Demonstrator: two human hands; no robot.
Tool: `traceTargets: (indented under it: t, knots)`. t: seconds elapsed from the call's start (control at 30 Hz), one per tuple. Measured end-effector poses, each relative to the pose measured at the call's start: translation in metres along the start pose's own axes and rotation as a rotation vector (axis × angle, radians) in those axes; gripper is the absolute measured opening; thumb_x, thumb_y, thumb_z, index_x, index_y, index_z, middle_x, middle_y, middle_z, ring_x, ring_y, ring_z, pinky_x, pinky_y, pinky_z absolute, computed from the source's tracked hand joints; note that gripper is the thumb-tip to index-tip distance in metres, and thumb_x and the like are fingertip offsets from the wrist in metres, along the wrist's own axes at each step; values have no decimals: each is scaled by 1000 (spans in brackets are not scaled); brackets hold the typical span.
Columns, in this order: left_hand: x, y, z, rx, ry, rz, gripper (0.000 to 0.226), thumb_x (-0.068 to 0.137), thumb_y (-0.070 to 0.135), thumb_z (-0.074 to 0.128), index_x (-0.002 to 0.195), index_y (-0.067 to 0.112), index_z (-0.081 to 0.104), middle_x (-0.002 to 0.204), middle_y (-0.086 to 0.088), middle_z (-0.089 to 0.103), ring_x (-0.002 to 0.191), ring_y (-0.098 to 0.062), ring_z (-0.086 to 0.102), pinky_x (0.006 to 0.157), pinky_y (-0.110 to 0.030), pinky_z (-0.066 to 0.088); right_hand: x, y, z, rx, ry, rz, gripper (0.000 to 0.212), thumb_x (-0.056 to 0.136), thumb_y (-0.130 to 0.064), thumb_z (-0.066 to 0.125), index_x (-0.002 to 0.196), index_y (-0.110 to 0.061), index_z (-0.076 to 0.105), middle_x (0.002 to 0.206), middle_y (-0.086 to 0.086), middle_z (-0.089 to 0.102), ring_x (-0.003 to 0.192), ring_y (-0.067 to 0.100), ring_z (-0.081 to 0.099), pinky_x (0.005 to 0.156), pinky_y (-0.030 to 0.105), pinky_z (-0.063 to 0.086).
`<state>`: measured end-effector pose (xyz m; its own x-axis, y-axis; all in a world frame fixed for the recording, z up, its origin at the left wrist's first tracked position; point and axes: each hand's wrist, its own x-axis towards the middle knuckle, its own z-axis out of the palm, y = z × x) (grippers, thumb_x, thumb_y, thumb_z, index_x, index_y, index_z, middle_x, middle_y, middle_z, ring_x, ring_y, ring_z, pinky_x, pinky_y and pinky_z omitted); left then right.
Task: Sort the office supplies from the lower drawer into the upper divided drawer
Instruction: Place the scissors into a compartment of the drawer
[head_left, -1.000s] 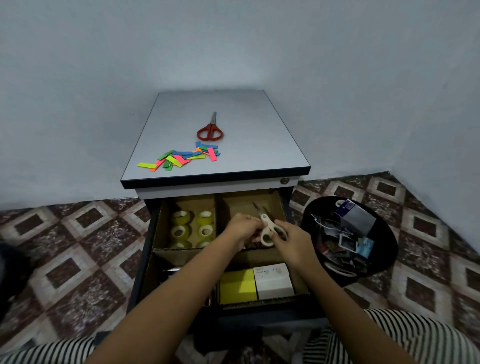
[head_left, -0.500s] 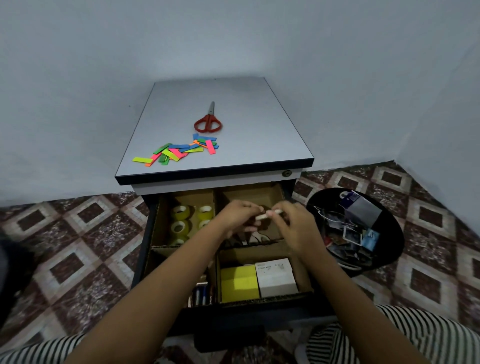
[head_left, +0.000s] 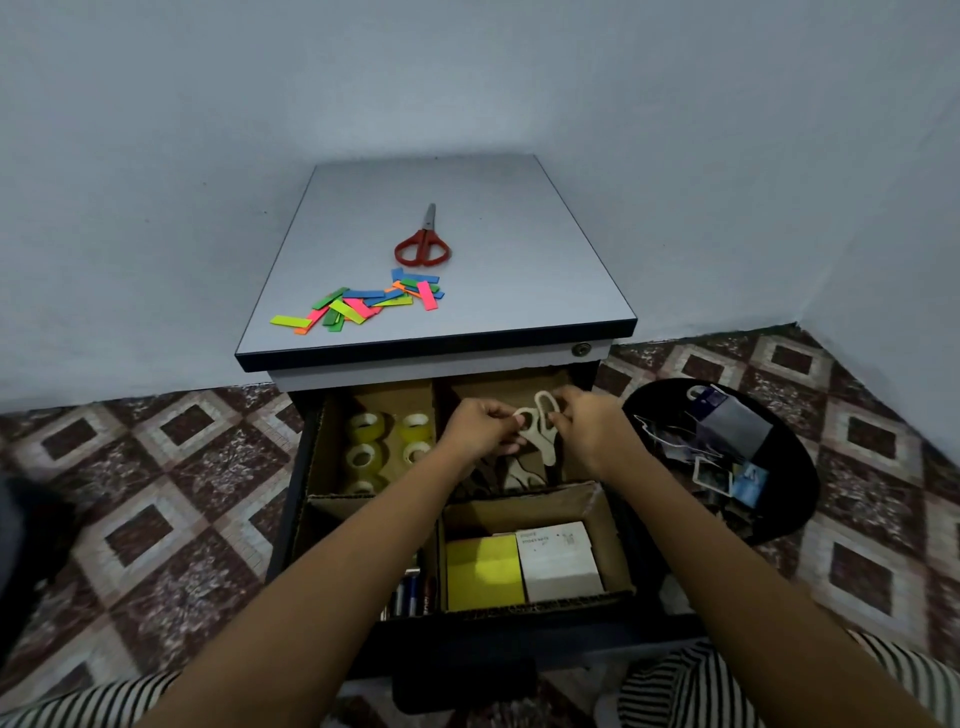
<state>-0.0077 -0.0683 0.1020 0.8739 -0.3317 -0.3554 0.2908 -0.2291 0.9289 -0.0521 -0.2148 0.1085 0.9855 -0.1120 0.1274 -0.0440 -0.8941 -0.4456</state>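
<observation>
The upper drawer (head_left: 306, 457) is pulled out and split by cardboard dividers. Both hands are over its back right compartment. My left hand (head_left: 480, 431) and my right hand (head_left: 587, 428) pinch the handles of a pair of cream scissors (head_left: 540, 426), handles up, blades pointing down into the compartment. More cream scissors (head_left: 517, 475) lie below them. Several tape rolls (head_left: 387, 441) fill the back left compartment. A yellow note pad (head_left: 483, 571) and a white box (head_left: 558, 561) sit in the front right one. Pens (head_left: 410, 597) show in the front left one, partly hidden by my left arm.
A pair of red scissors (head_left: 422, 244) and several coloured paper strips (head_left: 363, 304) lie on the cabinet top (head_left: 519, 260). A black round tray (head_left: 779, 457) holding binder clips and small cards stands on the tiled floor to the right. Walls close in behind and right.
The cream scissors have been turned from lying across my hands to handles up, blades down, in the back right compartment. The camera has tilted, showing more of the drawer.
</observation>
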Motion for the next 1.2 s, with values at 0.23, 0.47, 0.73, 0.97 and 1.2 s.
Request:
traceTargets:
  t: [0.23, 0.47, 0.73, 0.97, 1.2]
  knots:
    - [25, -13, 12, -211, 94, -227, 2, 91, -2, 56, 89, -1, 56, 78, -16, 60, 55, -16, 64, 45, -18, 53, -27, 19, 29, 236, 333, -42, 12, 84, 1, 59, 92, 4, 68, 89, 16, 61, 75, 21, 58, 72, 9, 37]
    - [38, -24, 16, 320, 70, -134, 24, 91, 19, 61, 97, -3, 70, 68, -10, 64, 54, -13, 58, 65, -27, 54, -28, 21, 34, 265, 438, -43, 10, 82, 4, 62, 89, 4, 68, 86, 14, 62, 72, 10, 52, 72, -6, 32]
    - [46, -29, 16, 823, 84, -5, 22, 90, 24, 61, 94, 5, 70, 93, -12, 70, 87, -23, 66, 68, -26, 47, -27, 23, 38, 252, 457, -70, 10, 82, 3, 60, 88, 3, 68, 85, 13, 62, 71, 8, 51, 71, 1, 36]
    - [46, -30, 19, 977, 62, 36, 24, 90, 28, 59, 100, 8, 69, 97, -10, 69, 88, -23, 65, 78, -33, 54, -26, 24, 39, 239, 450, -71, 10, 81, 4, 61, 88, 3, 68, 86, 13, 62, 72, 9, 52, 72, 8, 38]
    - [37, -20, 15, 923, 21, 114, 23, 91, 26, 56, 104, 11, 67, 98, -8, 69, 85, -21, 66, 79, -36, 55, -27, 25, 39, 230, 434, -84, 9, 82, 6, 62, 89, 3, 67, 86, 12, 62, 72, 8, 51, 70, 3, 37]
